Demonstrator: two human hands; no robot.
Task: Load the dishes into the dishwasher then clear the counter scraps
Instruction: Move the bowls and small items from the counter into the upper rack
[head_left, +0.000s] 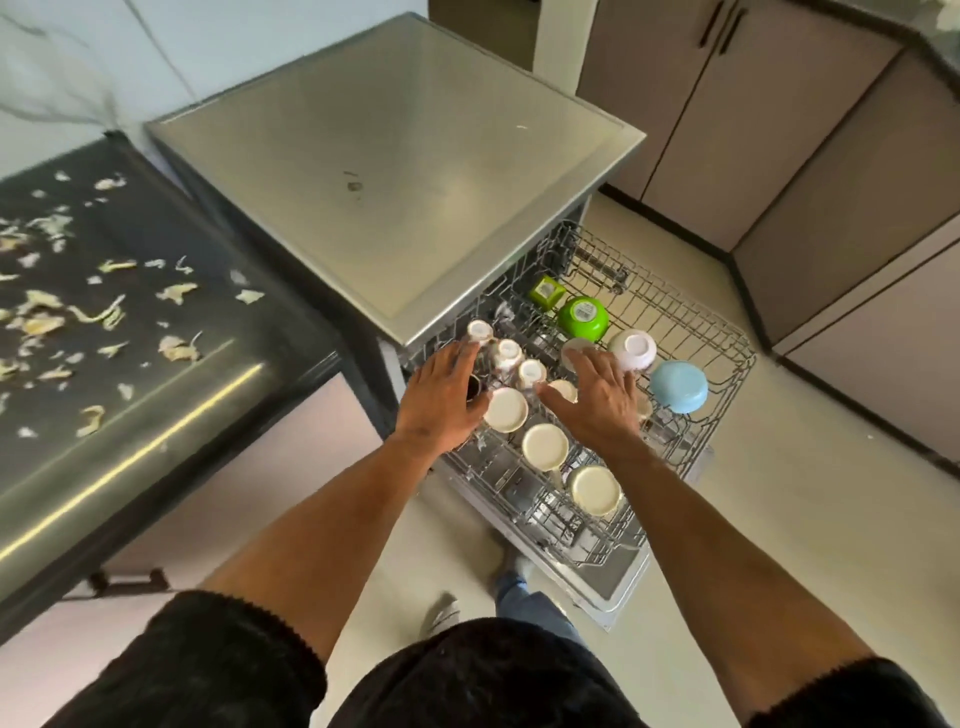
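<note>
Over the pulled-out rack (691, 332) | we saw left hand (441, 402) and right hand (597, 400) spread flat, gripping nothing, on upturned cups (506, 409) and bowls (678, 387) | loading looked nearly done | scraps (78, 312) littered the counter (156, 415), uncleared

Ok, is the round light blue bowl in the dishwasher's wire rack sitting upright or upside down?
Upside down. The light blue bowl shows its domed underside facing up at the right edge of the pulled-out wire rack; no hollow is visible.
</note>
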